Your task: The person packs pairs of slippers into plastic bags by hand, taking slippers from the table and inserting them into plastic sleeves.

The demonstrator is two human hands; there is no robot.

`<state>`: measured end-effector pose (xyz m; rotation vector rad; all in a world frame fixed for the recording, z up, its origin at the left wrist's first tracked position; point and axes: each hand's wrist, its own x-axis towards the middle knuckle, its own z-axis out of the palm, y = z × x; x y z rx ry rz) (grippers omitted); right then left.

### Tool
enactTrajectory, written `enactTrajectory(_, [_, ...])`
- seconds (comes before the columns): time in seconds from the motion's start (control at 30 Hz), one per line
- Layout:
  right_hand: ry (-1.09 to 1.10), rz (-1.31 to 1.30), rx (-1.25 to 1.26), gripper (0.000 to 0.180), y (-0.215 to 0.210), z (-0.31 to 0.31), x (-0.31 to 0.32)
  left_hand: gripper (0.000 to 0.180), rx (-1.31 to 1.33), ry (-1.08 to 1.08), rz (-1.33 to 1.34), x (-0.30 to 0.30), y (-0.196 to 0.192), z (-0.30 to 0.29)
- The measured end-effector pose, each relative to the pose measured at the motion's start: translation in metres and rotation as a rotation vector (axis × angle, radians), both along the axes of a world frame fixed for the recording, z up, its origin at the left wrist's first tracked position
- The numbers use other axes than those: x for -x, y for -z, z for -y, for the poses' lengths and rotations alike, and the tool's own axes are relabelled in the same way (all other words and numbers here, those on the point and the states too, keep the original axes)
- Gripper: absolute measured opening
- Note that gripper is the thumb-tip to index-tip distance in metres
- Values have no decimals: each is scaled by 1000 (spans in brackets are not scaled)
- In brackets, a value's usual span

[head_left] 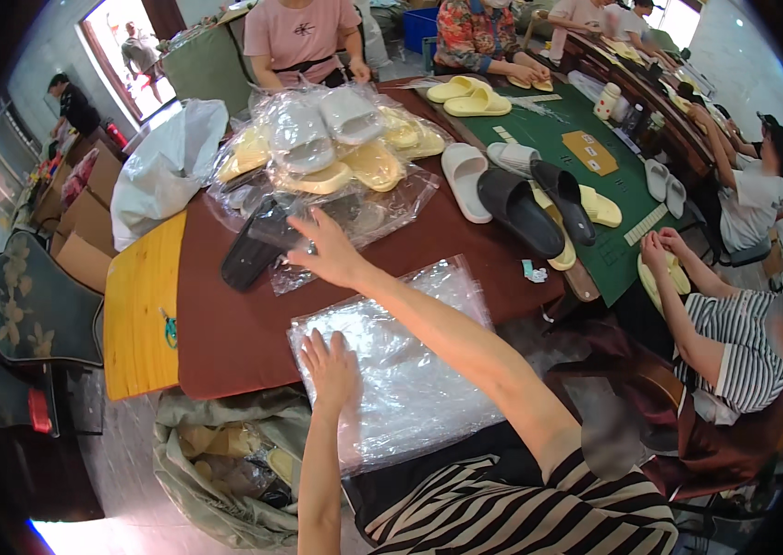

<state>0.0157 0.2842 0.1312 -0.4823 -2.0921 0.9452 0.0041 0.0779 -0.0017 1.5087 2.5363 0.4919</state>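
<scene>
My left hand [329, 368] lies flat, fingers stretched, on a stack of clear plastic bags [410, 361] at the table's front edge. Farther forward, my right hand [329, 252] reaches across with its fingers spread beside a black slipper [257, 245] in a clear bag. Whether the fingertips touch that bag, I cannot tell. Behind it rises a pile of bagged slippers, with grey slippers [299, 139] on top and yellow slippers [373, 165] below. To the right, loose white slippers [467, 182], black slippers [521, 213] and yellow ones stand near the table edge.
Teal-handled scissors [170, 328] lie on the yellow wooden board [137, 314] at left. A sack [225, 490] of slippers stands below the table. A green mat [549, 139] carries more slippers. Co-workers sit around, one in a striped shirt [734, 342] at right.
</scene>
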Motion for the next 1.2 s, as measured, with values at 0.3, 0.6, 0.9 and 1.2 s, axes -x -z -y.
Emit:
enactTrajectory(0.3, [-58, -77, 264, 40, -6, -20, -13, 41, -227, 184, -128, -13, -31, -8])
enactTrajectory(0.6, [-17, -84, 244, 49, -33, -45, -7, 43, -110, 185, 109, -25, -23, 11])
enactTrajectory(0.9, [-50, -236, 63, 34, -163, -69, -31, 47, -83, 190, 188, -12, -17, 13])
enactTrajectory(1.2, [-488, -272, 459, 23, -169, -8, -117, 62, -510, -91, 2191, 23, -16, 20])
